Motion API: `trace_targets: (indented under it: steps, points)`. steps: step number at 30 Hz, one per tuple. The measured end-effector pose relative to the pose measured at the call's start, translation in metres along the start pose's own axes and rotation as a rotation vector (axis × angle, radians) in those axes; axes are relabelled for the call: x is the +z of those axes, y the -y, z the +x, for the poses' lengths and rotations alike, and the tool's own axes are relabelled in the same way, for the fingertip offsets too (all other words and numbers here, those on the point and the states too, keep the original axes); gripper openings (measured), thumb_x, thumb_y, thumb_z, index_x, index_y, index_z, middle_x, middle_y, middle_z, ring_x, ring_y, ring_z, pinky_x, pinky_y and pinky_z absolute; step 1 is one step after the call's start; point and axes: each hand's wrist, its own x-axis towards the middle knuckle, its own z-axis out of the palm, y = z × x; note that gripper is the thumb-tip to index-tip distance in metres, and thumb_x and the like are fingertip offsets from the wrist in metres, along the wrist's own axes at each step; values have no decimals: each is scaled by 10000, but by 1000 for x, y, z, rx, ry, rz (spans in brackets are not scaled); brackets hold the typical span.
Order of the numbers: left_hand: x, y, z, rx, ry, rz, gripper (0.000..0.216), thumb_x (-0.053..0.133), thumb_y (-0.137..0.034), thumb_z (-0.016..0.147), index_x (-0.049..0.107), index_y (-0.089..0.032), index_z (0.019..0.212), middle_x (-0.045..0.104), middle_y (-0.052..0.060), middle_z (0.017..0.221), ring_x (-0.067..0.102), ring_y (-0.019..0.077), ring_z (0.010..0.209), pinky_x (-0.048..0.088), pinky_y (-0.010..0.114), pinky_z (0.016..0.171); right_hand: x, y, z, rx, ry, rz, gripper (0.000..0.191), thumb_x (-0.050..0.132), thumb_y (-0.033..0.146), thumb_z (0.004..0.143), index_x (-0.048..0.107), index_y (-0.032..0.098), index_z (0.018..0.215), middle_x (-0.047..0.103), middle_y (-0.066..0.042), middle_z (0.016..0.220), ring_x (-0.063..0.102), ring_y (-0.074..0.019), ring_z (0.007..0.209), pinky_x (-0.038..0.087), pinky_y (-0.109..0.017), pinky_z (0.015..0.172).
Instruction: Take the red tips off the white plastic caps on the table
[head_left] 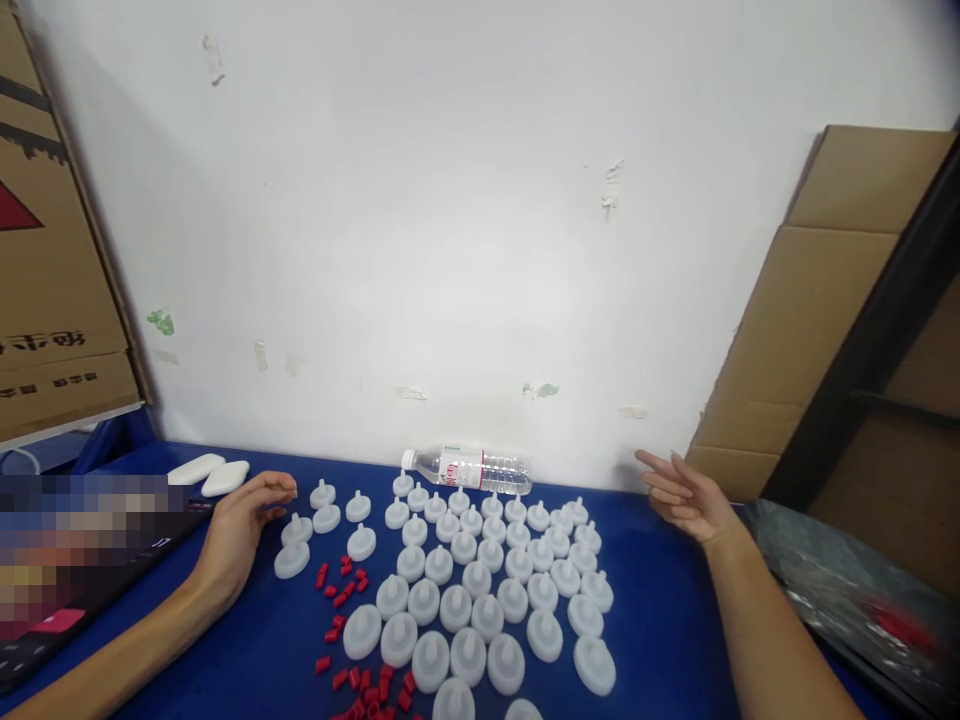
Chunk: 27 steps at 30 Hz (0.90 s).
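My left hand (246, 525) rests on the blue table beside a small group of white nozzle-tipped plastic caps (292, 558); its fingers are loosely bent, thumb apart, with nothing visible in them. On the right, my right hand (686, 497) is held above the table near the wall, palm partly turned up, fingers stretched and apart, holding nothing. Between the hands stand many similar white caps (456, 607), nozzles up, in loose rows. Small red tube-like pieces (366, 690) lie scattered at the front left of these rows, with a few more red pieces (345, 594) farther back.
A clear plastic bottle (504, 472) lies on its side against the white wall (480, 220). Two white oval objects (225, 478) sit behind my left hand. Cardboard (825, 300) leans at the right above a clear plastic bag (847, 590) with something red. A cardboard box (60, 270) stands left.
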Motion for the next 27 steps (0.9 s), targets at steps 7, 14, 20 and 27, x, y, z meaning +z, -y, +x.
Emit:
trace_targets:
  steps: [7, 14, 20, 27]
  points:
    - [1, 0, 0, 1, 22, 33, 290, 725, -391, 1058, 700, -164, 1237, 729, 75, 1211, 736, 224, 1011, 652, 407, 864, 31, -2, -1, -28, 5, 20, 447, 752, 405, 1043, 628, 203, 1423, 521, 108, 664, 381, -30, 430, 250, -97, 332]
    - [4, -4, -2, -9, 29, 67, 321, 724, -411, 1056, 702, -162, 1258, 727, 74, 1242, 737, 251, 1053, 653, 428, 892, 61, 4, -7, -124, -74, 40, 891, 883, 470, 893, 456, 215, 1633, 301, 162, 563, 146, -57, 425, 125, -70, 302]
    - [6, -10, -5, -23, 31, 91, 320, 723, -415, 1057, 704, -160, 1248, 730, 69, 1223, 740, 247, 1035, 656, 419, 877, 71, 9, -17, -268, -135, 23, 888, 851, 505, 890, 486, 130, 1608, 246, 176, 550, 99, -64, 414, 196, -81, 299]
    - [7, -9, -6, -18, 32, 89, 321, 724, -413, 1056, 703, -161, 1253, 729, 71, 1233, 739, 250, 1044, 654, 425, 886, 86, 7, -16, -286, -189, -75, 806, 828, 544, 890, 567, 162, 1550, 184, 185, 539, -14, -66, 456, 61, -104, 303]
